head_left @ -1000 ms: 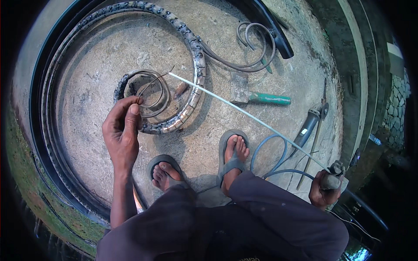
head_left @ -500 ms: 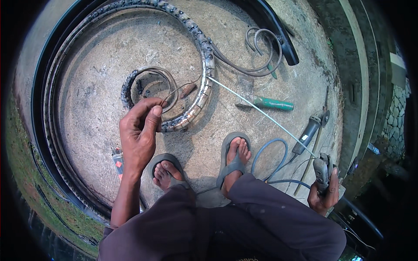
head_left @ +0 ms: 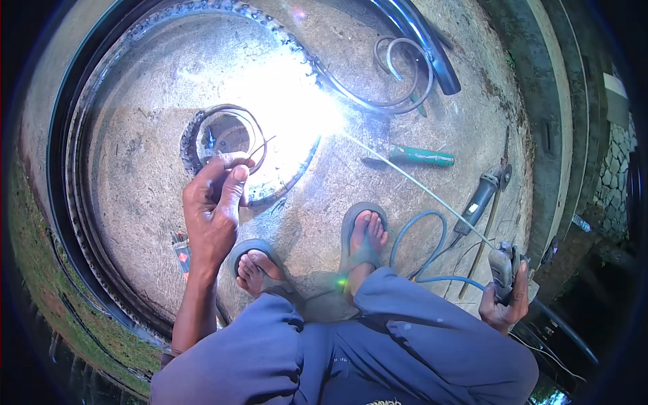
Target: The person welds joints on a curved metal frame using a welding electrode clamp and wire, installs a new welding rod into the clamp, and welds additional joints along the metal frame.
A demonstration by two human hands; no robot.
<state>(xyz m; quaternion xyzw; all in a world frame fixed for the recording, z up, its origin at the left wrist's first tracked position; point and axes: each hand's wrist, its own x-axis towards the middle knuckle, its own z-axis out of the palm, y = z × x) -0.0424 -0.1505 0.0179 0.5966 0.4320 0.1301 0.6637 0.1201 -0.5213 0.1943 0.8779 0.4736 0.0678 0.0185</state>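
Note:
My right hand (head_left: 506, 307), at the right, is closed around a welding electrode holder (head_left: 501, 268). From its jaws a long pale welding rod (head_left: 418, 178) slants up and left to a blinding arc at the curved metal bar (head_left: 263, 201). Glare hides the rod's tip and that stretch of the bar. My left hand (head_left: 214, 206) pinches a thin metal wire (head_left: 262, 145) between thumb and fingers, its free end pointing toward the glare. Behind those fingers lies a small ring-shaped coil (head_left: 192, 138) with dark, lumpy weld marks on its left side.
A green-handled hammer (head_left: 422, 156) and an angle grinder (head_left: 480, 202) lie on the concrete at right. Blue cable (head_left: 398, 243) loops beside my sandalled right foot. A bent rod (head_left: 405, 101) and black tube (head_left: 442, 71) lie at the far right; a small pack (head_left: 182, 253) lies left.
A bright arc has flared up where the welding rod meets the curved bar, lighting the scene blue-white. The wire's end now shows short of the bar. Both hands have barely shifted.

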